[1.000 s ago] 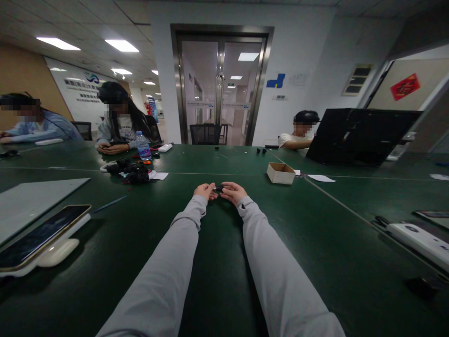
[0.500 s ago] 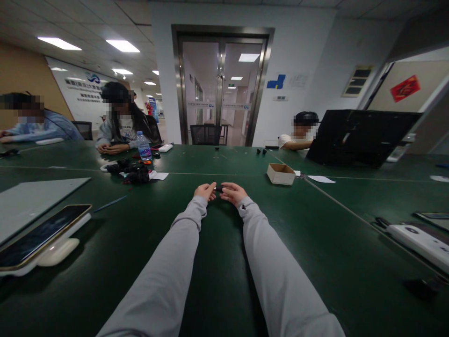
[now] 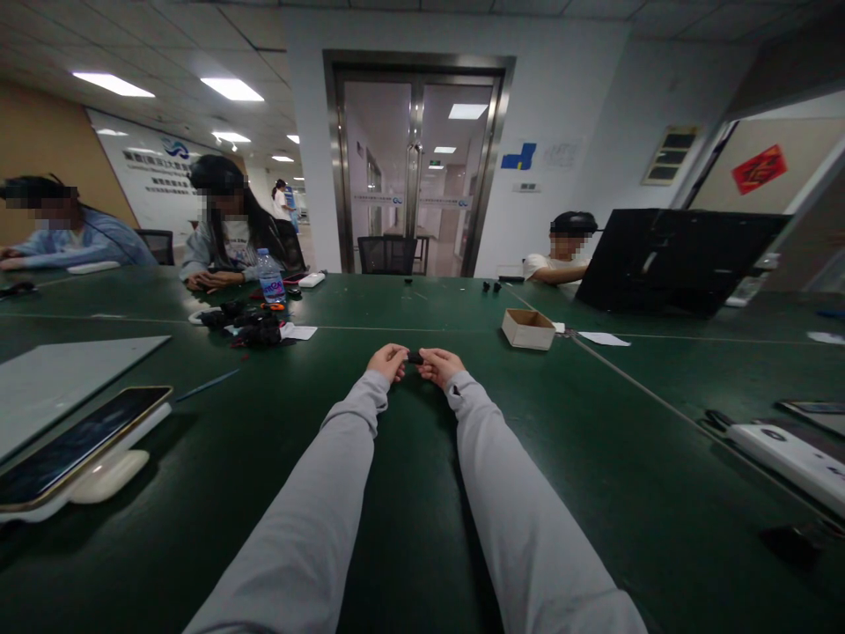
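1. A small black part (image 3: 415,357) is pinched between the left hand (image 3: 388,361) and the right hand (image 3: 439,365), just above the green table (image 3: 594,458), far out at arm's length.
2. Its long axis is laid left to right, one end gripped by each hand's fingertips; neither hand is nearer.
3. A cardboard box (image 3: 528,328) is seen to the far right.
4. Compared with half a second ago, the hands are drawn slightly closer together and the part is raised a little.
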A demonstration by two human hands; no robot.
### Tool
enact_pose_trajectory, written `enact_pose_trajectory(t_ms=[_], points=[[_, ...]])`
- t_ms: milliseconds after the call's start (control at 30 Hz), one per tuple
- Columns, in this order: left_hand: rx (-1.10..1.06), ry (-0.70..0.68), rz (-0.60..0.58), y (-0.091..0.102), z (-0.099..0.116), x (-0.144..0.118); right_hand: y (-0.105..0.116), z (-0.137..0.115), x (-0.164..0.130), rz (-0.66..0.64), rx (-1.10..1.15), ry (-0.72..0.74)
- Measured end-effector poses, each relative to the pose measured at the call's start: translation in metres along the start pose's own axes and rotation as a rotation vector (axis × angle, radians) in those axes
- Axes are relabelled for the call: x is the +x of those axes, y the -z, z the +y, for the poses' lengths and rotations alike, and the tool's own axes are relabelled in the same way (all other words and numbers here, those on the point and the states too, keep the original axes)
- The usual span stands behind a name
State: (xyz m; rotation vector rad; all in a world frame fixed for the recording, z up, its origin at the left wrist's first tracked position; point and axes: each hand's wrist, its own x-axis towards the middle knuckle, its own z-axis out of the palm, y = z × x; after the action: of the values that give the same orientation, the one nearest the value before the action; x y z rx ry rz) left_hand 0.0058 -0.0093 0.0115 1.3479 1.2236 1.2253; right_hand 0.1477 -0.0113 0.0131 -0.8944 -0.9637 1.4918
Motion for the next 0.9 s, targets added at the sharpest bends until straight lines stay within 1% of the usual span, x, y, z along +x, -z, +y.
enact_pose_trajectory(t_ms=[67, 200, 300, 333, 467, 567, 733, 833, 900], points=[[0.003, -0.036, 0.011, -0.0002, -0.0008, 0.0003, 0.0, 0.0001, 0.0006, 0.007, -0.004, -0.003], [0.048, 0.039, -0.003, 0.0003, -0.0018, 0.0014, -0.0006, -0.0002, 0.0011, 0.019, -0.02, -0.02], [0.066, -0.017, -0.018, 0.0005, -0.0031, 0.0028, -0.0008, -0.0002, 0.0013, 0.028, -0.02, -0.023], [0.063, -0.016, -0.016, 0.0005, -0.0035, 0.0032, -0.0007, -0.0001, 0.0014, 0.028, -0.016, -0.021], [0.075, 0.042, -0.026, 0.0003, -0.0034, 0.0036, -0.0005, 0.0007, 0.002, 0.015, -0.008, -0.017], [0.073, -0.003, -0.014, 0.0001, -0.0017, 0.0024, -0.0004, 0.0008, 0.0019, 0.012, 0.001, -0.009], [0.072, 0.036, -0.069, -0.0006, -0.0011, 0.0017, 0.0, 0.0012, 0.0023, 0.015, -0.005, -0.013], [0.064, -0.009, -0.05, -0.001, -0.002, 0.0023, 0.0003, 0.002, 0.0031, 0.015, -0.006, -0.01], [0.056, 0.018, -0.044, -0.0012, -0.0015, 0.0022, 0.0004, 0.0021, 0.0032, 0.018, -0.007, -0.01]])
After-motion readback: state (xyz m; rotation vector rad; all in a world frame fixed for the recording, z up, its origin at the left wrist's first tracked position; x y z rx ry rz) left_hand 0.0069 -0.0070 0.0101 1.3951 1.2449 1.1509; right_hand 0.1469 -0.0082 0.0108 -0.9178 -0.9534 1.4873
